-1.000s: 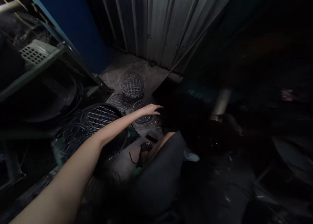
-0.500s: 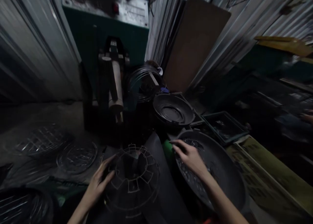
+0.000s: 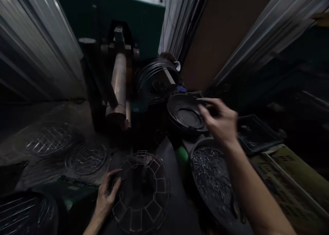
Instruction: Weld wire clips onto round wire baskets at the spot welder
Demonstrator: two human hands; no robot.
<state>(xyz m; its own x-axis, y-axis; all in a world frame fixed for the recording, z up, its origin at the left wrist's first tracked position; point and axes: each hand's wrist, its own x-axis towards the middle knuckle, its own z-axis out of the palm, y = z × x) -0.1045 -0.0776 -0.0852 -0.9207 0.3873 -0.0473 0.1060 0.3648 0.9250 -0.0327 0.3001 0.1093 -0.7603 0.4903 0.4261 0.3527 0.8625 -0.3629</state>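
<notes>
A round wire frame [image 3: 141, 190] with an inner ring and short spokes lies low in the middle of the view. My left hand [image 3: 106, 194] is at its left edge, thumb and fingers apart. To the upper right, my right hand [image 3: 219, 120] hangs over the near side of a dark round pan [image 3: 180, 101] that holds wire rings [image 3: 186, 115]. Its fingers are bent and blurred, and whether they hold anything cannot be made out. Below that arm sits a large grey basin [image 3: 194, 180] of small bent metal pieces [image 3: 210, 173].
A machine with a metal cylinder [image 3: 119, 81] stands ahead. Coiled wire [image 3: 156, 77] lies beside it. Round wire grilles [image 3: 51, 139] are at the left, a green object [image 3: 182, 156] is near the basin, and a dark tray [image 3: 257, 132] and yellowish crate [image 3: 295, 173] are at the right.
My right hand has moved up and right, from over the basin to the pan of rings. My left hand remains by the wire frame. The view has shifted.
</notes>
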